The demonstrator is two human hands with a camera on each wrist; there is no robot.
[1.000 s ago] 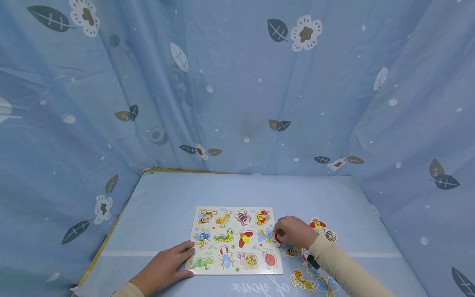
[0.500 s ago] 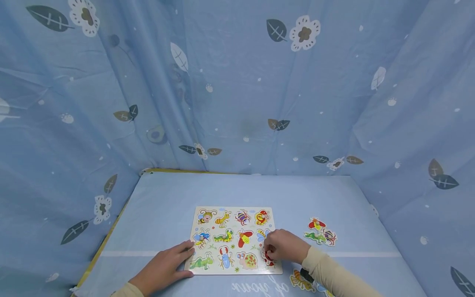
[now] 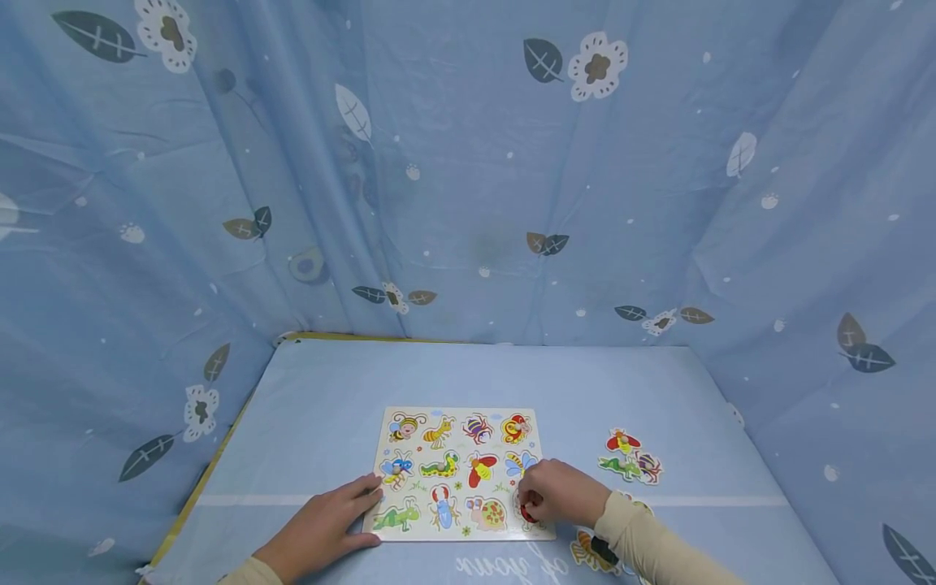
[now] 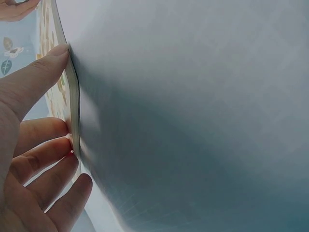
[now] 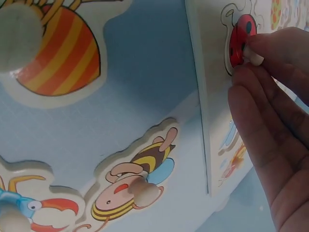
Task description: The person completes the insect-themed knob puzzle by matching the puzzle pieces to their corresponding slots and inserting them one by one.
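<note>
In the head view, a wooden peg puzzle board (image 3: pixel 431 534) printed with insects lies on the table. My right hand (image 3: pixel 563 491) is over its lower right corner and pinches the wooden knob of a red ladybug piece (image 5: pixel 235 46). In the right wrist view this piece lies against the ladybug picture; whether it is fully seated I cannot tell. My left hand (image 3: pixel 329 520) rests at the board's left edge, fingers extended and thumb near the lower corner. A blue mosquito-like piece (image 3: pixel 397 467) and a caterpillar piece (image 3: pixel 439 467) with knobs sit on the board.
Right of the board lie loose pieces: a red-winged bug (image 3: pixel 623 441), a green grasshopper (image 3: pixel 618 466), a spider (image 3: pixel 648 467) and an orange striped insect (image 3: pixel 587 551). A bee (image 5: pixel 154 162) and a stag beetle (image 5: pixel 53 205) show in the right wrist view.
My right hand has moved left and down from beside the board's right edge onto its lower right corner, bringing the ladybug piece. The left hand has stayed in place.
</note>
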